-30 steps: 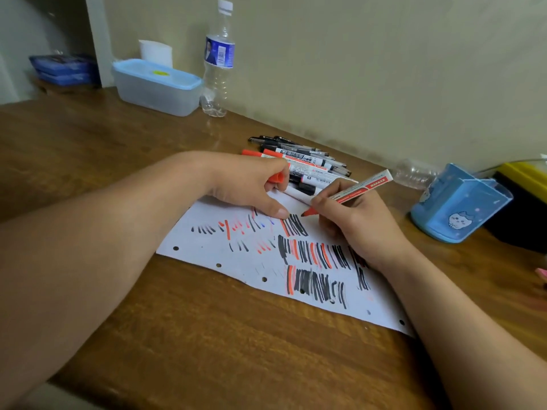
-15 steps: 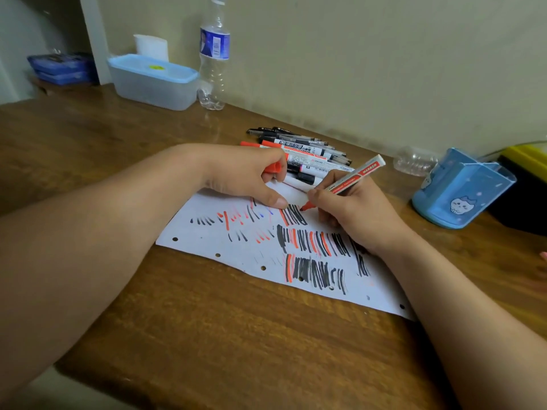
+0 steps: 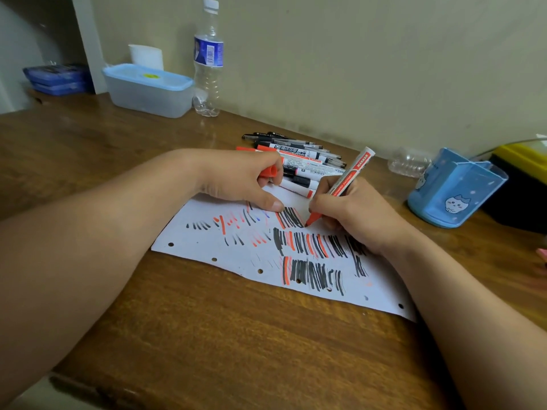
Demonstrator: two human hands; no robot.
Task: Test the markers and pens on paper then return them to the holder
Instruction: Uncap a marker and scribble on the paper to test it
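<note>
Red marker (image 3: 344, 181), tip down on paper (image 3: 207, 241), barrel slanting up toward far right, pinched by right hand (image 3: 355, 216), left hand (image 3: 236, 179) curled round red cap (image 3: 269, 172), thumb on paper.

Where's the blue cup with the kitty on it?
In the head view, the blue holder sits on the right side of the table, past the right hand that holds the red marker, beside a yellow-topped black box.
</note>
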